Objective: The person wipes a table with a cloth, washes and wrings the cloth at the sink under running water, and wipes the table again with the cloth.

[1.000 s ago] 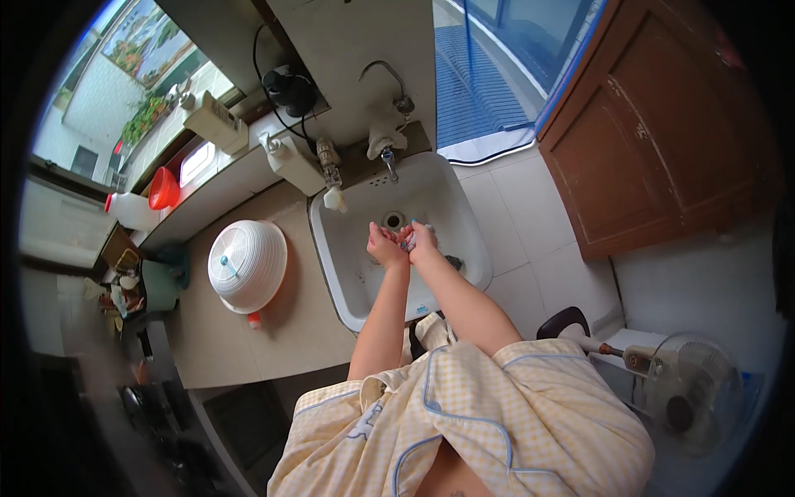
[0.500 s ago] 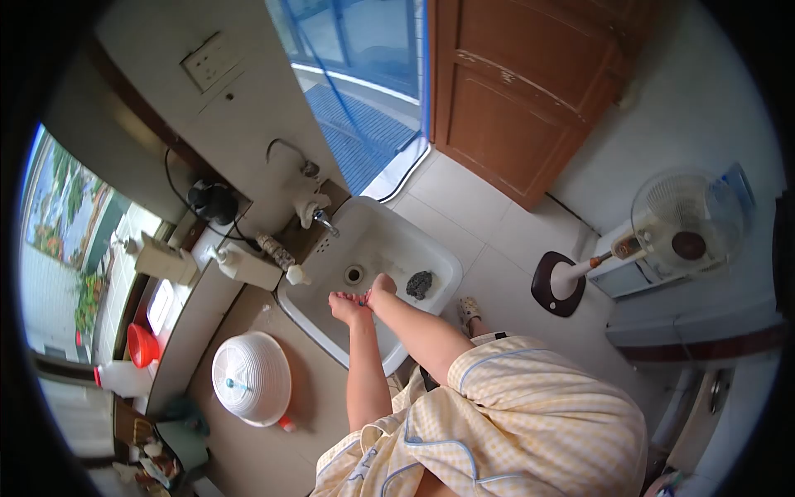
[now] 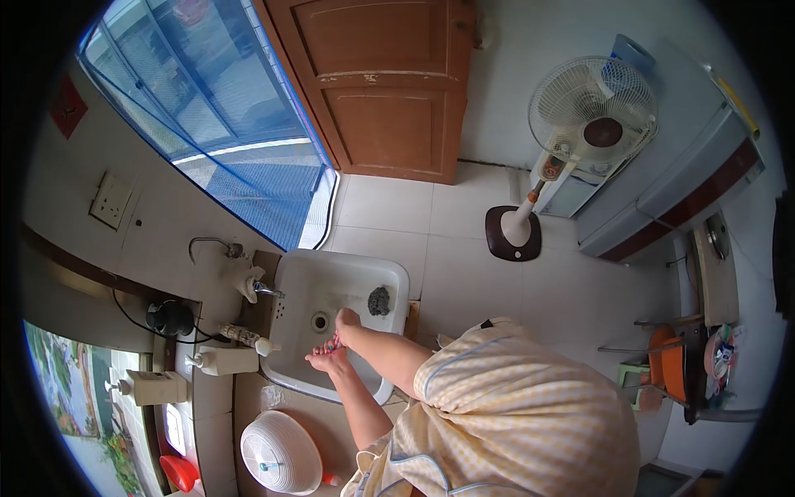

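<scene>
Over the near side of the white sink [image 3: 396, 277], my left hand [image 3: 328, 359] and my right hand [image 3: 348, 325] meet at the fingers. Both are curled and pressed against each other, the right one farther along the basin. Spots of red and blue show where the fingers join; whether they are nails or a small object I cannot make out. A dark grey steel-wool-like scrubber [image 3: 378, 301] lies in the basin beside my right hand. The round drain [image 3: 320, 321] is just beyond my hands, and the faucet [image 3: 267, 290] stands at the sink's far rim.
Pump bottles [image 3: 228, 361] line the ledge left of the sink. A white domed basket [image 3: 277, 451] sits on the counter near my left arm. The standing fan [image 3: 515, 232], brown door [image 3: 389, 124], blue mesh curtain [image 3: 224, 116] and fridge [image 3: 671, 207] surround the tiled floor.
My view has turned right, bringing the fridge and an orange chair into sight. My hands remain together over the sink, with a slight shift in how the fingers lie.
</scene>
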`<state>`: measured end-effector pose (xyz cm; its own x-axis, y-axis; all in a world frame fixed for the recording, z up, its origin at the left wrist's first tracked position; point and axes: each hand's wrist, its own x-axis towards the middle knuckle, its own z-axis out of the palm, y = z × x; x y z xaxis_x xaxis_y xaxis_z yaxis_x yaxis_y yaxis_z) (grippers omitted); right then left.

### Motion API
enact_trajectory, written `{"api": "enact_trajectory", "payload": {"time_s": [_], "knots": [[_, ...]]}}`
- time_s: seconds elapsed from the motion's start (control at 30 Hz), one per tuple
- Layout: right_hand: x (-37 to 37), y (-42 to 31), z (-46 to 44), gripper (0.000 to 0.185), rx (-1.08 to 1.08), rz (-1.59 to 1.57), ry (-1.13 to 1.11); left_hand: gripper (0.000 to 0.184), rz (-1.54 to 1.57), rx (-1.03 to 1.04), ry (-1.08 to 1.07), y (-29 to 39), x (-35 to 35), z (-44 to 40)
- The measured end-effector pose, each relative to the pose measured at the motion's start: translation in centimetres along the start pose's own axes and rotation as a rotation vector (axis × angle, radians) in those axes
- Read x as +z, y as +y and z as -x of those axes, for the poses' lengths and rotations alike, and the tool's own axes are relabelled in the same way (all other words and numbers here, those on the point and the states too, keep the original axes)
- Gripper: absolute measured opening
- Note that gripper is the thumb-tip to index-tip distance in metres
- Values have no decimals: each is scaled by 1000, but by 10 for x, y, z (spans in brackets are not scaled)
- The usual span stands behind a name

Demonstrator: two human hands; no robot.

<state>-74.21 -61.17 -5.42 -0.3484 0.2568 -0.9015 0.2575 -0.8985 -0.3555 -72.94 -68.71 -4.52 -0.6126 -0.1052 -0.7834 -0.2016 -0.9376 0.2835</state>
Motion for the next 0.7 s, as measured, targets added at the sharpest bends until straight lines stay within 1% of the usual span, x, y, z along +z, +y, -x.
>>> {"api": "enact_trajectory", "payload": {"time_s": [0.07,0.1,0.17,0.2,0.23,0.27,0.3,0.33,0.37,0.4,0.43,0.47,0.5,0.53,0.6,0.67,0.7], "knots": [[5,1,5,38,-171,373,-20,51,-53,-80,-82,10,-4,-9],[7,5,9,34,-106,205,-4,51,-57,-76,-82,14,-7,-12],[13,13,6,32,-135,257,-51,50,-32,-51,-104,22,-3,-2],[16,14,7,31,-170,308,-93,50,-37,-49,-108,26,-6,-13],[16,13,8,24,-87,338,-241,49,-89,102,-132,32,-11,-28],[11,8,16,24,-83,325,-236,49,-144,249,-155,34,-18,-34],[3,1,25,22,-53,468,-369,52,-217,300,-230,31,-17,-22],[-5,-12,33,19,-31,612,-503,55,-190,290,-361,33,-20,-27],[-18,-25,34,17,-3,621,-524,58,-251,252,-334,24,-10,-10],[-33,-35,32,17,-25,605,-516,62,-315,212,-311,12,2,7],[-51,-46,23,18,-122,597,-544,62,-328,189,-335,-5,8,7],[-74,-60,25,18,-222,583,-562,65,-536,107,-453,-26,12,3],[-102,-78,26,21,-325,652,-526,70,-747,21,-574,-49,14,1],[-131,-91,17,27,-487,704,-462,73,-842,52,-663,-84,18,9],[-203,-117,10,32,-813,844,-272,71,-1155,-143,-829,-153,20,46],[-281,-142,31,33,-922,890,-81,67,-1285,-195,-1134,-228,3,94],[-318,-150,59,33,-942,809,-38,65,-1361,-273,-1218,-258,-9,136]]}}
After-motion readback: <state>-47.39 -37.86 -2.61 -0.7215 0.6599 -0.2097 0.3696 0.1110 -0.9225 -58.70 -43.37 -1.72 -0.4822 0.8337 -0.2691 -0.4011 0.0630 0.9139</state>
